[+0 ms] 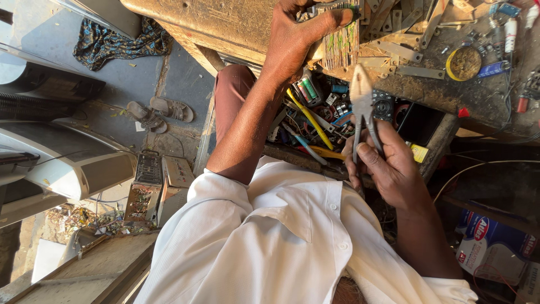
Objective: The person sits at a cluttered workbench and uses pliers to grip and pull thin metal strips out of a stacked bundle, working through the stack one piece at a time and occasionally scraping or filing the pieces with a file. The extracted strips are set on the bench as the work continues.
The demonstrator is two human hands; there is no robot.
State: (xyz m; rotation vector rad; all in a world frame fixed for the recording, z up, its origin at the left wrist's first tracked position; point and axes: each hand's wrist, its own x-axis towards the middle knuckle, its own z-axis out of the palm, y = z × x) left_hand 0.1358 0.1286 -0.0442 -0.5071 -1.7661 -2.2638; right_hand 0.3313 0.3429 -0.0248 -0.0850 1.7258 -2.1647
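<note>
**Pliers raised toward a circuit board held at the bench edge**

The left hand (298, 39) is closed around a small brown circuit board (340, 42), thumb across its top, pinning it against the edge of the worn wooden workbench (225, 22). The right hand (388, 163) is wrapped around the handles of grey combination pliers (361, 98), whose nose points up at the lower edge of the board; whether the nose is parted cannot be told from this angle.

To do this well, in my judgement, the board should stay braced against the bench so it does not twist, and the pliers should come in square to the board's lower edge, with the grip on the handles kept light until the nose is seated.

Below the board, an open drawer (427, 126) brims with loose parts, coloured wires and a yellow-handled tool (310, 119). This clutter lies right under the pliers, so anything dropped would likely be lost in it. To the right of the board, the bench carries metal strips (413, 70), a round yellow tin (463, 63) and small capacitors. Far left of the board, on the floor, lie a pair of sandals (160, 112), a patterned cloth (112, 42) and an opened appliance chassis (149, 186). The left forearm crosses above the drawer and partly blocks reach into it.
</note>
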